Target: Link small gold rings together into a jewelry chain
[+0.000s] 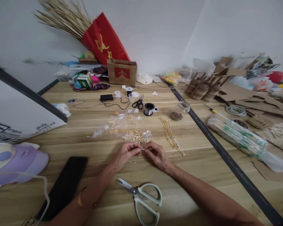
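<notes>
Between the pinched fingertips of the left hand (128,150) and the right hand (158,155), just near of a heap of gold and silvery findings (135,137), sits a small silvery piece (142,149). Both grips are closed on it, thumb against finger, one at each end; its long axis seems to run left to right, though it is too tiny to make out its form. A few loose bits (132,162) lie near the left hand.

One white-handled pair of scissors (149,198) lies on the near side, its blades slightly apart and pointing far left. To the right, gold chains (171,135) stretch from far left to near right, the strands too tangled to count. Beyond them, one clear jar (184,104) holds reddish-brown pieces (176,115). Small clear bags (112,123) with gold and silvery parts spread left of the heap. Farther off are one spool of wire (149,109) and one black-handled pair of scissors (138,104); at the far left, one red bag (105,39) holds dried stalks (63,15).
</notes>
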Demonstrator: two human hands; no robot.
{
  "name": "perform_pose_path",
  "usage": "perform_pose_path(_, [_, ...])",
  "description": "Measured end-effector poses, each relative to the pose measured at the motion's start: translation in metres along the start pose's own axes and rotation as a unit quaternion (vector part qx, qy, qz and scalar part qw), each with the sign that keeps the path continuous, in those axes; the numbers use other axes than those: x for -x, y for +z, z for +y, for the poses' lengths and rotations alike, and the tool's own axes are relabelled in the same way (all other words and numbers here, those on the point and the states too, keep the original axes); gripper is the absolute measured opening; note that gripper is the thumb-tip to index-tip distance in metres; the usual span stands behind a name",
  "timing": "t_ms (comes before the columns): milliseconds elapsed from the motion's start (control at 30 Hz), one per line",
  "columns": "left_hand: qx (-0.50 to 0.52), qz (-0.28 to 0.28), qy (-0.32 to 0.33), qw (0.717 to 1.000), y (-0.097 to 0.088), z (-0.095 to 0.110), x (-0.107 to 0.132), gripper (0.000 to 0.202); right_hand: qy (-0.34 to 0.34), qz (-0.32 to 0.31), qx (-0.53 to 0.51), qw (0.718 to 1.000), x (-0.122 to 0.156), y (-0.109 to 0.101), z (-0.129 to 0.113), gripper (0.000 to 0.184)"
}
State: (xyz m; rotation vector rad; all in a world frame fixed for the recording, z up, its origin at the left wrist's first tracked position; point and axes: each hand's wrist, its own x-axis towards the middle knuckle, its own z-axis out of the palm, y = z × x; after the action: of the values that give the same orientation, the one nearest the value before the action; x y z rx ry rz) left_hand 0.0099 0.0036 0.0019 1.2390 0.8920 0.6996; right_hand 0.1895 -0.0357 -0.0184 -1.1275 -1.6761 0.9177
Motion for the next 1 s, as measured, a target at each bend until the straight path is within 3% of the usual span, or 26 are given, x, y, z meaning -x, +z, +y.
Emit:
perform_pose_path(467, [0.023,0.014,0.001,1.000,-0.0016,-0.0022,-0.0031,0.022,-0.012,0.002,0.009,1.000,0.0008,0.0026,0.0006,0.013])
perform_pose_path(767, [0.013,0.072,0.033,0.997,0.0001,-0.0031,-0.0022,0.017,-0.078,0.017,0.030,0.996,-0.0021,-0.0012,-0.0006,0.011])
perform_pose_path(1000, [0.051,0.076,0.034,0.995,-0.0012,-0.0056,-0.0037,0.013,-0.107,0.023,0.046,0.993,-0.0020,-0.0003,0.0050,0.012])
